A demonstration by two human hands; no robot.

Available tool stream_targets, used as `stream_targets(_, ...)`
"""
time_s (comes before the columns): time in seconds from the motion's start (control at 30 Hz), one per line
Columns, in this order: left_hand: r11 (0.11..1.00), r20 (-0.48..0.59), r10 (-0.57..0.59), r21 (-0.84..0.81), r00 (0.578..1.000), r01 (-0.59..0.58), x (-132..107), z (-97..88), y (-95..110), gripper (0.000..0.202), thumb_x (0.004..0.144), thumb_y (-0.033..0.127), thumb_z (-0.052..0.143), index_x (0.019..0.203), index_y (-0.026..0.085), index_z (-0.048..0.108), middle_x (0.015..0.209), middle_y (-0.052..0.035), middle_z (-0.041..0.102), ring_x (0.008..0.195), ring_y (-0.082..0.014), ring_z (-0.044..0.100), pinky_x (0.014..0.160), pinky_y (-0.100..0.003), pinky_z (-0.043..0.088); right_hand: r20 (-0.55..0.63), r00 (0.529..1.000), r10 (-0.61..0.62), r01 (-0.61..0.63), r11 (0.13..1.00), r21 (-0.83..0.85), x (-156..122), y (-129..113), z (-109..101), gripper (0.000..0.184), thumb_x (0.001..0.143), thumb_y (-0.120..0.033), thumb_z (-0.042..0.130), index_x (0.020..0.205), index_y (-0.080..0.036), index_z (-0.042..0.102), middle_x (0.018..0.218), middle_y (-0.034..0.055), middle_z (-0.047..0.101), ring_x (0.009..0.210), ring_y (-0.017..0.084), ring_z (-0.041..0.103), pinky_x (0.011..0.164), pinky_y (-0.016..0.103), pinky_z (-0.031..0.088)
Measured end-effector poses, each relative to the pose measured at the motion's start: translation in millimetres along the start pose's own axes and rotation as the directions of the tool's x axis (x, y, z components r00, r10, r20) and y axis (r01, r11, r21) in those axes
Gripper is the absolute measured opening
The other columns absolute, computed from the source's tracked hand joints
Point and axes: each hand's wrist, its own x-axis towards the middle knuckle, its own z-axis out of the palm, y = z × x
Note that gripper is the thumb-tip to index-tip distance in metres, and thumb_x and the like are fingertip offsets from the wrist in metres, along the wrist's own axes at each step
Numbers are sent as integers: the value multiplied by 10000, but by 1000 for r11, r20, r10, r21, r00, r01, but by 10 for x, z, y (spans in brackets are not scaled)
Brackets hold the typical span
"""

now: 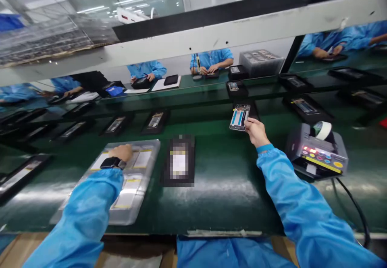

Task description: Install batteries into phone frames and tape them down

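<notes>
My right hand (256,133) is closed on a phone frame (240,117) with blue strips inside. I hold it tilted by its lower right edge, above a black fixture (254,107) on the green bench. My left hand (122,152), with a dark watch at the wrist, is over a clear plastic tray (133,215). White flat battery-like pieces with yellow edges (142,159) lie in the tray's compartments. The left fingers are hidden, so what they touch does not show. Between my hands is a black fixture (192,161), its contents blurred by pixels.
A tape dispenser (317,151) with a lit panel stands at the right, its cable trailing forward. Several black fixtures with phone frames (155,121) line the bench. A shelf beam (211,34) crosses above. Co-workers in blue sleeves (223,56) sit opposite.
</notes>
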Motion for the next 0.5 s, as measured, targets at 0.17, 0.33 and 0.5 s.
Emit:
stream_targets(0.17,966,-41,-204,152,978,208,-203,-189,39,146,823,219,592,834,104,680,938,-255,731,1053,-438,705,876,-567,544,263,958,115,-130,991,42,-621,430,-234,318,634,-176,794,947,-148,743,822,81,724,716,188,679,607,260,551)
stream_targets(0.33,850,-12,-31,-527,999,20,-519,7,651,267,862,350,634,1042,153,632,842,-106,750,804,-257,728,698,-336,576,358,902,242,-260,966,2,-987,731,-271,389,605,-245,876,969,-178,755,893,80,748,769,199,697,660,278,565)
stream_targets(0.5,225,153,255,-970,955,95,-1001,495,1720,494,725,539,803,982,155,627,753,-37,720,530,-126,590,437,-217,458,448,851,275,-327,944,42,-1283,742,-172,464,586,-308,936,996,-194,751,940,64,757,801,190,700,706,278,552)
